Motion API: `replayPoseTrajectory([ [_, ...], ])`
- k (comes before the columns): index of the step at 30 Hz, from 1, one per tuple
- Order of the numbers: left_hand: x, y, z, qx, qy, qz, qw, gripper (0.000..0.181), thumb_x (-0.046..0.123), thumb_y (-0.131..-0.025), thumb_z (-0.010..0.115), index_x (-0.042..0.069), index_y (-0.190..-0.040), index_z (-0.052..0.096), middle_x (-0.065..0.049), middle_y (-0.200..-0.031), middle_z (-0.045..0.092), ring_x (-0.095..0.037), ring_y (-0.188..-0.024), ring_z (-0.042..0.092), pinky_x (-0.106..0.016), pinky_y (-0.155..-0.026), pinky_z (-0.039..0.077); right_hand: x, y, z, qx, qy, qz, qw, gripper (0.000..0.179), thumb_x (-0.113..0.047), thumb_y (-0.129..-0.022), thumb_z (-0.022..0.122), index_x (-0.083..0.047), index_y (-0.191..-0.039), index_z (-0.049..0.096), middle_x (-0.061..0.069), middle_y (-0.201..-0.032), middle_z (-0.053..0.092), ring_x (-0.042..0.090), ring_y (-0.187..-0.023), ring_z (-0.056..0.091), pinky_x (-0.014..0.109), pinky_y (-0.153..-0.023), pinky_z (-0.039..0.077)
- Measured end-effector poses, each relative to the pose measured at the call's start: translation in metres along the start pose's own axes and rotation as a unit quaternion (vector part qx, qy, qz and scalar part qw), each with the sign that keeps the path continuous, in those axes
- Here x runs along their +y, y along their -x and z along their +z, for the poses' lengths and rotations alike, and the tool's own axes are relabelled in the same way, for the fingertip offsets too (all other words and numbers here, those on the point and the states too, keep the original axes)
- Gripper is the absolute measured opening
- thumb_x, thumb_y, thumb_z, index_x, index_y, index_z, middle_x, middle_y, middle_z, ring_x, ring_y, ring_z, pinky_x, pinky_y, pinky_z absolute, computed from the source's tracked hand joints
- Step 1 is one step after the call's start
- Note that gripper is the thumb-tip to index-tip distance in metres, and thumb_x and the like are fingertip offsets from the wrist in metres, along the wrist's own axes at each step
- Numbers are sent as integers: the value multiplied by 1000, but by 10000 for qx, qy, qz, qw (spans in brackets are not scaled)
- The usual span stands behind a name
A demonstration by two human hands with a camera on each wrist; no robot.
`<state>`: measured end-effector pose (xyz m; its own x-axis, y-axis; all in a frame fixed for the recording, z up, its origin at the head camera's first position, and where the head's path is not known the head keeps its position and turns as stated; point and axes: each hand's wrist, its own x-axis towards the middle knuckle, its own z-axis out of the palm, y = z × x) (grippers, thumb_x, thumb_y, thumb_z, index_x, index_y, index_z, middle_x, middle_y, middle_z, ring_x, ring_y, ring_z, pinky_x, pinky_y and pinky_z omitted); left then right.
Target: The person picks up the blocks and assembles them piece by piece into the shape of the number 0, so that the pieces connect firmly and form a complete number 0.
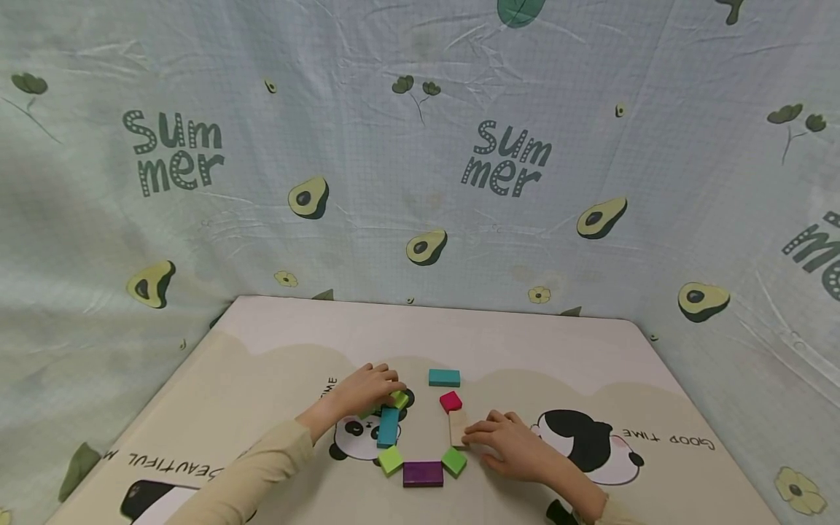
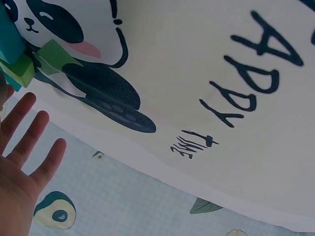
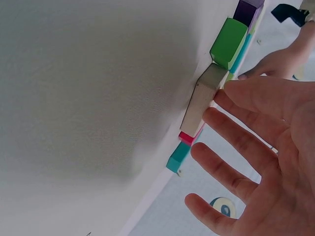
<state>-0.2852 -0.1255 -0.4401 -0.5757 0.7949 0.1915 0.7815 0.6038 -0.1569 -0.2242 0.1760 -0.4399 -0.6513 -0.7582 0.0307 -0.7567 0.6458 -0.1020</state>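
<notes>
My left hand [image 1: 367, 386] reaches to a light green block [image 1: 399, 399], its fingertips bent down at the block and its thumb hidden. In the left wrist view, the other fingers spread beside that block. Just below it lies a blue block [image 1: 388, 428]. My right hand [image 1: 518, 446] has its fingers extended, with thumb and index fingertips against the side of a beige wooden block [image 3: 202, 101]. A red block [image 1: 450, 401] sits at the beige block's far end, and a green block [image 1: 454, 461] at its near end.
A purple block [image 1: 423, 475] lies at the near side between the green block and a lime block [image 1: 390, 461]. A teal block [image 1: 444, 378] is at the far side. The pale table [image 1: 512, 343] bears printed pandas and meets a hanging cloth [image 1: 367, 240] behind.
</notes>
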Motion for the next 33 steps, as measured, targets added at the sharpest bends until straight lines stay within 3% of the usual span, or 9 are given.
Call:
replayPoseTrajectory([
  [9,-3,-1,1,367,-39,164,9992,20,26,-82,60,19,-100,63,5,-87,60,-10,-78,51,-20,-62,40,0,0,1,15,-17,9,10000,32,-20,-81,62,-23,-113,61,-7,-113,61,13,-97,48,39,-78,40],
  [19,-2,-8,-1,120,60,54,9999,20,28,-87,55,18,-103,62,4,-90,60,-11,-81,50,-22,-67,40,-1,-2,-2,-119,-40,87,9999,32,-19,-82,60,-22,-114,60,-7,-115,60,13,-100,48,40,-80,40],
  [33,2,-39,9,310,-295,137,9990,20,27,-85,58,18,-103,62,3,-96,62,-13,-85,53,-26,-69,44,0,-2,0,-132,-49,139,9998,32,-20,-82,61,-23,-114,60,-7,-115,60,13,-99,48,41,-80,41],
])
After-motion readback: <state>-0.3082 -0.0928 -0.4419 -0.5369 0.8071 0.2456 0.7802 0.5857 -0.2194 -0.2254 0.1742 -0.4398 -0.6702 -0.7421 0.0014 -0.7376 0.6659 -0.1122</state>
